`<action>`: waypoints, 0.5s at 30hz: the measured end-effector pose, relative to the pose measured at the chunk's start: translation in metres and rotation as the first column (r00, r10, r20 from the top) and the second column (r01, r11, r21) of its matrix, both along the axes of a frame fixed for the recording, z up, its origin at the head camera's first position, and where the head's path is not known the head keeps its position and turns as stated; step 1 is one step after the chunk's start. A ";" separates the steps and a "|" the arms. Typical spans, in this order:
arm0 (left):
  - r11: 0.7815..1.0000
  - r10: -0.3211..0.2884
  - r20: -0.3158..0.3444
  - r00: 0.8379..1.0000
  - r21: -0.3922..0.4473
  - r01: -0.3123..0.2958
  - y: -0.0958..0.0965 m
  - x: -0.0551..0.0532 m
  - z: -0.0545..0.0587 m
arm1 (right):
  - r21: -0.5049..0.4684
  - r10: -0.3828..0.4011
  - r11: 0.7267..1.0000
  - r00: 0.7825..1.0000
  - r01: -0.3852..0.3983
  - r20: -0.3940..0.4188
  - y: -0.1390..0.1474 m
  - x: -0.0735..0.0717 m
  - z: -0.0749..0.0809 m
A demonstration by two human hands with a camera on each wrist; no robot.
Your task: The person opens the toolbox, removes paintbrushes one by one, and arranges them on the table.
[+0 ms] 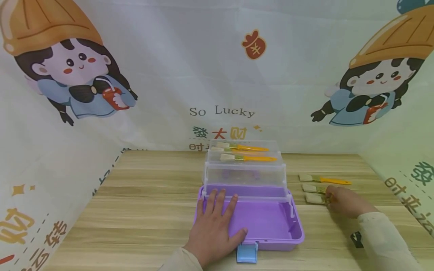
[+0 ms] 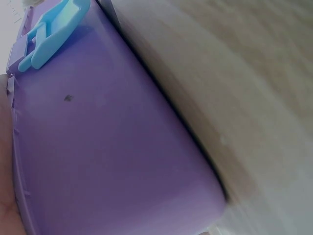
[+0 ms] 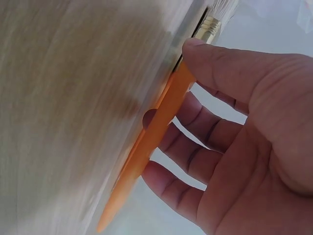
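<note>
There on the wooden tabletop [image 1: 135, 199] sits the purple case [image 1: 264, 222], open, clear trays [image 1: 245, 177] raised at its back. The left hand [image 1: 214, 226] lies across its left side, fingers straight and spread, while right of the case the right hand [image 1: 349, 201] pinches an orange-handled paintbrush [image 3: 168, 105] near others.

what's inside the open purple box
The purple box shows bare purple floor toward its right; the left hand hides much of the left side, so anything under it can't be seen. At least two brushes lie in the raised clear tray.
</note>
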State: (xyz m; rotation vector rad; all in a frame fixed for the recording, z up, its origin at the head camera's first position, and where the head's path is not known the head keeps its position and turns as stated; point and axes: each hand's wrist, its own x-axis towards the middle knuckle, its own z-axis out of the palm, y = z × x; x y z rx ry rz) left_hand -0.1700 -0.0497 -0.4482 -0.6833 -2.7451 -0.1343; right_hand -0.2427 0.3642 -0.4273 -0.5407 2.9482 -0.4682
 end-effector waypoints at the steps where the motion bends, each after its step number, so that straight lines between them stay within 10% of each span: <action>1: 1.000 0.001 0.000 1.000 -0.002 -0.001 0.000 0.000 0.000 | 0.001 -0.001 1.000 1.000 0.001 0.001 0.000 0.000 0.000; 15: 1.000 0.001 -0.003 1.000 -0.004 -0.001 0.000 0.000 0.000 | 0.005 -0.016 1.000 1.000 0.016 0.026 0.003 -0.003 -0.003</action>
